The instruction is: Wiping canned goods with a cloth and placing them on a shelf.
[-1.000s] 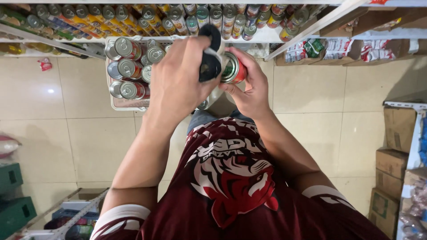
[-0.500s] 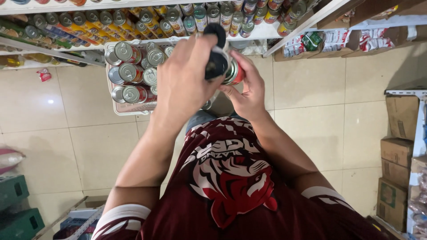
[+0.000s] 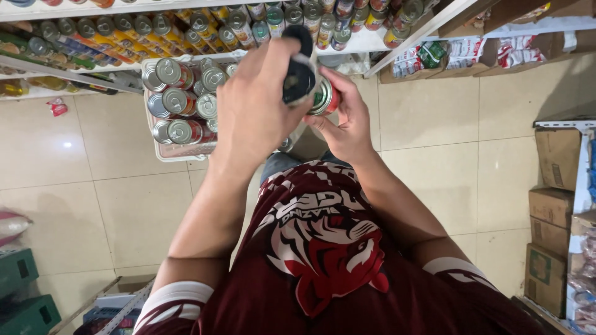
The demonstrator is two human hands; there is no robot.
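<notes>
My left hand (image 3: 264, 102) grips a black tool (image 3: 299, 74), long axis pointing away from me; my right hand (image 3: 344, 121) clasps a tin can (image 3: 324, 99) lying sideways.

I see a grocery shop: shelves (image 3: 186, 25) stocked with rows of cans (image 3: 180, 99), cardboard boxes (image 3: 555, 205) stacked along a tiled aisle.

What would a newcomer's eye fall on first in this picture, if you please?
Both hands meet at top centre: the left hand presses a black handheld tool against a red-and-green metal can that the right hand holds. Just left sits a white plastic basket packed with silver-lidded cans, under long shelves of tins.
</notes>
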